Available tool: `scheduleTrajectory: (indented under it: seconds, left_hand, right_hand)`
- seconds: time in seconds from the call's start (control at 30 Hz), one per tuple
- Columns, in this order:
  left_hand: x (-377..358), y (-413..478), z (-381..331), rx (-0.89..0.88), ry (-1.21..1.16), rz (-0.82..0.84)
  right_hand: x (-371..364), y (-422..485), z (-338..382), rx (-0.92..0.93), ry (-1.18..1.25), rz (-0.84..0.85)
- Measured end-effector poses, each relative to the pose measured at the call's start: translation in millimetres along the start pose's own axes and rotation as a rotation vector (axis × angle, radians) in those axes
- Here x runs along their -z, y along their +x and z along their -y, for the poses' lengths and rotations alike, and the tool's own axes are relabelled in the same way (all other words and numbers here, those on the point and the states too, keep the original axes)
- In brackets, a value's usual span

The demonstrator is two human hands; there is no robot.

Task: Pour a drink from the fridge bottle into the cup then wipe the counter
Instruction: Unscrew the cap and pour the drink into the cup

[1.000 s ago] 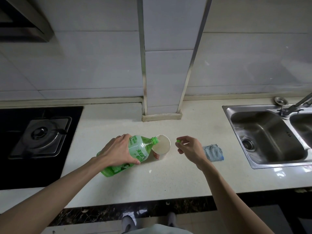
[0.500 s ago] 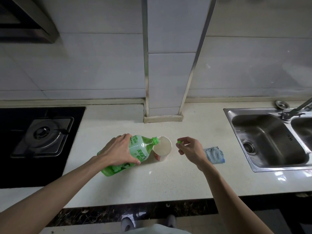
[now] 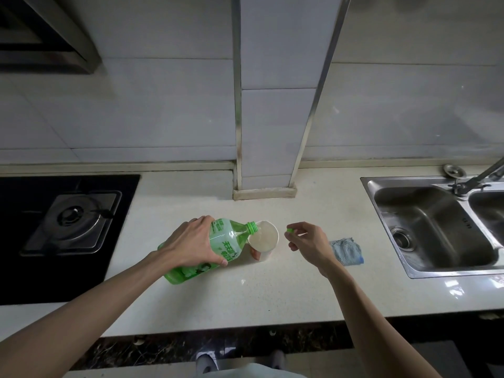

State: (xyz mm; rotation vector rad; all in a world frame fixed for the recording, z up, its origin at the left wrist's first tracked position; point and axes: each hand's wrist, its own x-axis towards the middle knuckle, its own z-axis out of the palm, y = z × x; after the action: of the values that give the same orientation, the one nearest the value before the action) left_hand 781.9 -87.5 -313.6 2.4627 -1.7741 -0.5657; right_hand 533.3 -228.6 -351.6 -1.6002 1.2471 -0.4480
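My left hand (image 3: 191, 245) grips a green plastic bottle (image 3: 229, 241), tilted on its side with its open neck over the rim of a white paper cup (image 3: 264, 241). The cup stands upright in the middle of the pale counter (image 3: 272, 296). Just right of the cup, my right hand (image 3: 308, 242) pinches the small green bottle cap (image 3: 290, 230) between thumb and fingertip. A crumpled blue cloth (image 3: 347, 251) lies on the counter behind my right wrist.
A black gas hob (image 3: 68, 222) fills the counter's left end. A steel double sink (image 3: 436, 227) with a tap (image 3: 485, 174) sits at the right. A tiled pillar (image 3: 264, 184) juts from the back wall behind the cup.
Hands, bottle and cup hold the same pose; only the camera has shifted slightly.
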Motion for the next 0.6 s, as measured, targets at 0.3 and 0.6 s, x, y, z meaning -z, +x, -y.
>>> scheduleTrajectory:
  seconds: [0.3,0.6]
  left_hand:
    - [0,-3,-1,-0.004,-0.028,0.015]
    - [-1,-3,1,-0.016,0.02,0.006]
  right_hand:
    - [-1,-6,-4,-0.004,0.003,-0.008]
    - [0,-11,-8,-0.01,-0.006,-0.022]
